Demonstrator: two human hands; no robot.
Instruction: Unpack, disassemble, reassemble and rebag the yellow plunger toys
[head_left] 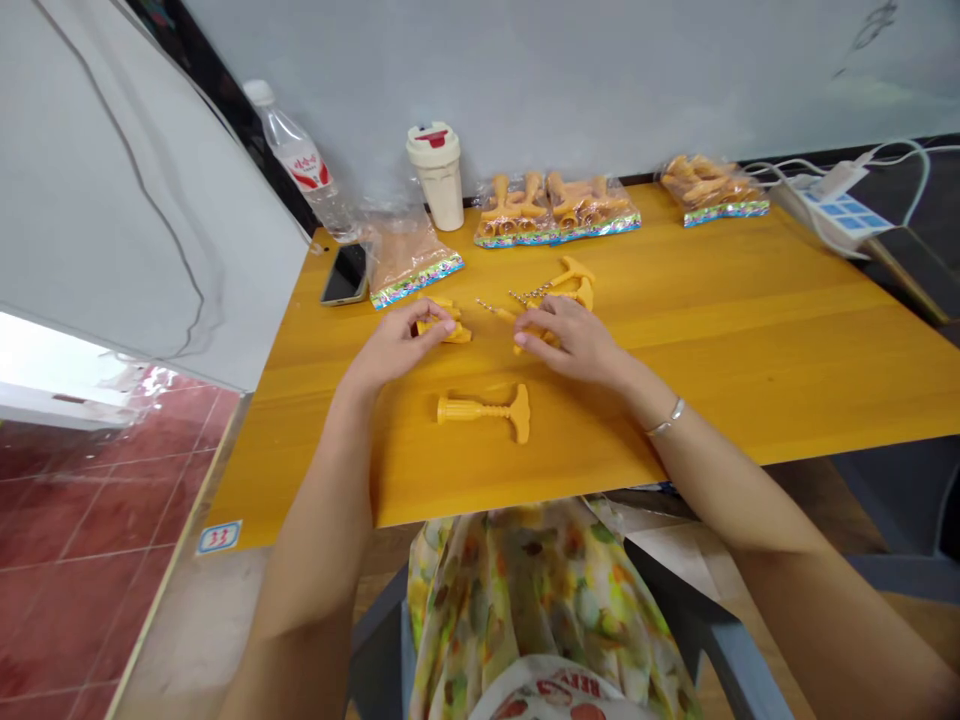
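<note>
Yellow wood-grain tabletop (750, 350), bearing yellow plastic T-handled tool (484, 411), probably light, stiff, holdable by crossbar (520, 413); beyond tool, left hand (390, 348) curled at yellow plastic tubes (459, 334), right hand (579, 340) over yellow metal-spiralled T-handles (576, 268), pinch indiscernible

I see the left hand (397, 345) at some yellow pieces (459, 335); the right hand (581, 342) partly covers several corkscrews (576, 268); another corkscrew (480, 411) lies in front on the table (712, 320); bottle (304, 168), cup (444, 188), phone (347, 273) behind.

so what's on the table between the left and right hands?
Head view: a thin metal spiral with a yellow end near the right hand, and yellow parts at the left hand.
</note>
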